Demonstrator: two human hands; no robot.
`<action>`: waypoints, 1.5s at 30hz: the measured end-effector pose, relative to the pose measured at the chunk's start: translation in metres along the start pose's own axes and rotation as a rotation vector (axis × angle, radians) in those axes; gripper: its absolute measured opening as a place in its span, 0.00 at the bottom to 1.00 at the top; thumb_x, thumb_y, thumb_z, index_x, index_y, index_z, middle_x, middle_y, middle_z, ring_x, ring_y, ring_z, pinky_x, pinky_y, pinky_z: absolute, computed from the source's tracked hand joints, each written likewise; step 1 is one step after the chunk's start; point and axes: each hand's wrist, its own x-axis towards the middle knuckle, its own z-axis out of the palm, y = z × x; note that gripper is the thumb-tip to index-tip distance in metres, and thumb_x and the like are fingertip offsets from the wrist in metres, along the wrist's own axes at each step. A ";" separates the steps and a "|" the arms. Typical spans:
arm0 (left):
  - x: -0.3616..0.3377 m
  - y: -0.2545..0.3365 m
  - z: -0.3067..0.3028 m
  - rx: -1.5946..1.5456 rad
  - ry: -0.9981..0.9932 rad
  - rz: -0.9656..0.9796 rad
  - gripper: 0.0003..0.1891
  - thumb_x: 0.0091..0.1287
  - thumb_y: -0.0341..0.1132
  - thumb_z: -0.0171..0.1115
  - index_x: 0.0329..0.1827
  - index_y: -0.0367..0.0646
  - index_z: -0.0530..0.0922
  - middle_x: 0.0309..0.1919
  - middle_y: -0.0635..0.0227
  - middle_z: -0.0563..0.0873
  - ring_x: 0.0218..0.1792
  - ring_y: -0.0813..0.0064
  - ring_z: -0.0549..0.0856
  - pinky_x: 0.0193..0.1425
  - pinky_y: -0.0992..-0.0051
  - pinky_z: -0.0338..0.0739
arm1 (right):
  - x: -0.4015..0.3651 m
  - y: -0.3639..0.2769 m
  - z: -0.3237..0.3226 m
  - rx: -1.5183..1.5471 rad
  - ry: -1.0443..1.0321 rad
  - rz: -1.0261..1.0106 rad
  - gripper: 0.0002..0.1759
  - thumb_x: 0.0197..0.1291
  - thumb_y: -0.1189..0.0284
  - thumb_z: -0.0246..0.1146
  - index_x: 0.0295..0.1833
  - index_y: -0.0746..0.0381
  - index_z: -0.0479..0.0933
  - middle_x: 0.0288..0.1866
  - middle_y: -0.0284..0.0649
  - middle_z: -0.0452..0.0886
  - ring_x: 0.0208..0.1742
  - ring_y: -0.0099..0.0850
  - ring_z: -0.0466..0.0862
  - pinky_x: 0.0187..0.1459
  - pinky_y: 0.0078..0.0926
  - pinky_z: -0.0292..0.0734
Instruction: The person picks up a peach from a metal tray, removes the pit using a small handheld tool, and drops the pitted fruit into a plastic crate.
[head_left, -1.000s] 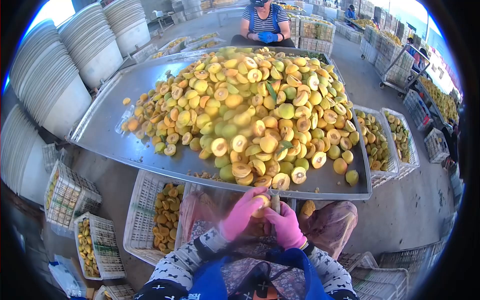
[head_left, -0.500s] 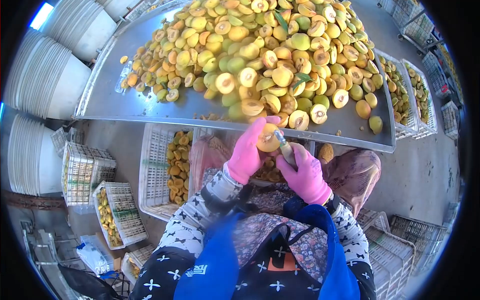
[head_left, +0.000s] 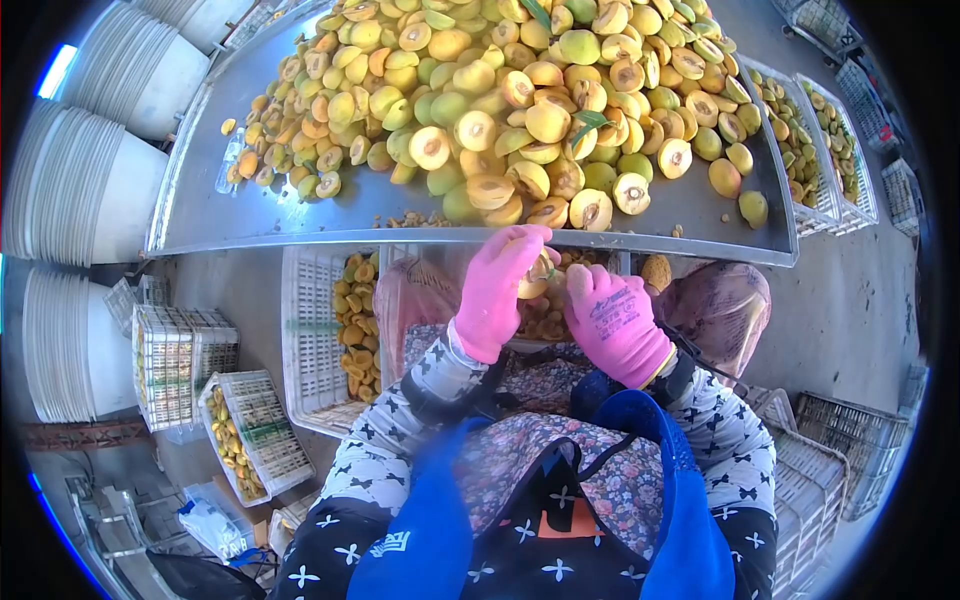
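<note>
My left hand (head_left: 500, 292), in a pink glove, is closed round a yellow halved fruit (head_left: 533, 279) just below the metal table's front edge. To its right my right hand (head_left: 615, 322), also pink-gloved, is closed with the fingers curled. The pitting tool's handle is mostly hidden by that hand, its tip near the fruit. Above both hands lies a large heap of yellow and green halved fruit (head_left: 547, 122) on the metal table (head_left: 330, 222). Some halves show brown stones or hollows.
A white crate (head_left: 306, 335) with fruit pieces stands left of my lap. More crates (head_left: 262, 435) are at lower left, and others (head_left: 815, 190) at upper right. A clear bottle (head_left: 232, 160) lies on the table's left. Stacked white tubs (head_left: 80, 185) stand far left.
My right hand has turned so that its back faces up, and the tool is now mostly hidden. The fruit in my left hand has tilted. The view has shifted slightly.
</note>
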 end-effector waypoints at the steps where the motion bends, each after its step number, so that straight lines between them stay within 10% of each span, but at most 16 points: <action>1: 0.000 0.002 0.001 -0.037 0.020 -0.054 0.19 0.68 0.24 0.64 0.62 0.41 0.77 0.53 0.58 0.83 0.44 0.72 0.86 0.48 0.75 0.83 | -0.002 -0.002 0.003 -0.034 -0.031 0.011 0.13 0.58 0.66 0.64 0.44 0.56 0.70 0.33 0.38 0.79 0.29 0.37 0.83 0.34 0.39 0.75; 4: 0.004 0.021 0.004 -0.558 0.204 -0.589 0.13 0.72 0.32 0.62 0.55 0.37 0.79 0.45 0.61 0.86 0.41 0.76 0.85 0.44 0.78 0.81 | -0.007 -0.009 0.003 0.242 -0.059 0.060 0.14 0.60 0.67 0.66 0.45 0.59 0.70 0.32 0.44 0.80 0.32 0.46 0.84 0.33 0.44 0.75; 10: 0.018 0.033 0.010 -0.384 0.274 -0.513 0.17 0.77 0.44 0.57 0.53 0.37 0.79 0.37 0.63 0.86 0.37 0.76 0.84 0.45 0.79 0.80 | -0.009 -0.031 0.007 0.784 0.055 0.170 0.12 0.63 0.70 0.66 0.44 0.61 0.69 0.29 0.51 0.80 0.32 0.55 0.82 0.32 0.51 0.75; 13: 0.026 0.047 0.020 -0.809 0.473 -0.626 0.20 0.79 0.49 0.53 0.49 0.37 0.79 0.36 0.62 0.85 0.34 0.74 0.85 0.43 0.75 0.83 | -0.005 -0.030 0.007 0.671 0.023 0.203 0.16 0.60 0.67 0.67 0.45 0.64 0.69 0.31 0.54 0.81 0.34 0.56 0.83 0.33 0.51 0.76; 23: 0.016 0.032 0.023 -0.423 0.435 -0.615 0.27 0.79 0.55 0.48 0.41 0.36 0.80 0.32 0.61 0.85 0.31 0.70 0.86 0.36 0.72 0.84 | -0.010 -0.037 0.007 0.930 -0.130 0.263 0.18 0.56 0.71 0.68 0.46 0.67 0.70 0.34 0.59 0.80 0.41 0.61 0.81 0.39 0.52 0.75; 26: 0.019 0.033 0.005 -0.443 0.207 -0.832 0.30 0.79 0.57 0.47 0.39 0.34 0.82 0.28 0.60 0.85 0.27 0.69 0.85 0.35 0.72 0.82 | -0.017 -0.027 0.019 0.936 -0.029 0.070 0.17 0.56 0.73 0.68 0.47 0.67 0.72 0.30 0.51 0.81 0.31 0.51 0.83 0.32 0.43 0.76; 30: 0.024 0.042 -0.003 -0.478 0.061 -0.725 0.27 0.79 0.53 0.50 0.36 0.35 0.82 0.27 0.62 0.85 0.26 0.72 0.85 0.33 0.75 0.81 | 0.003 -0.018 -0.030 1.695 -0.650 0.514 0.12 0.56 0.75 0.66 0.44 0.66 0.75 0.25 0.32 0.76 0.19 0.20 0.74 0.20 0.19 0.67; 40: 0.017 0.026 -0.014 -0.370 0.068 -0.750 0.25 0.78 0.51 0.54 0.37 0.34 0.84 0.28 0.61 0.87 0.27 0.71 0.86 0.35 0.74 0.82 | 0.006 -0.010 -0.007 1.907 -0.862 0.473 0.11 0.55 0.77 0.66 0.42 0.67 0.74 0.25 0.38 0.77 0.16 0.27 0.75 0.20 0.24 0.69; 43: 0.008 0.015 -0.012 -0.414 0.214 -0.820 0.26 0.77 0.53 0.54 0.39 0.34 0.83 0.29 0.60 0.86 0.28 0.70 0.86 0.36 0.73 0.83 | 0.001 -0.028 0.020 1.205 -0.358 0.234 0.11 0.56 0.75 0.66 0.43 0.67 0.75 0.26 0.37 0.77 0.17 0.27 0.76 0.20 0.24 0.69; 45: 0.006 0.015 -0.006 -0.522 0.326 -0.814 0.27 0.76 0.55 0.55 0.41 0.34 0.82 0.30 0.60 0.86 0.28 0.69 0.87 0.37 0.72 0.84 | 0.002 -0.027 0.026 1.370 -0.454 0.285 0.12 0.55 0.74 0.67 0.44 0.65 0.75 0.26 0.34 0.77 0.18 0.26 0.76 0.21 0.23 0.69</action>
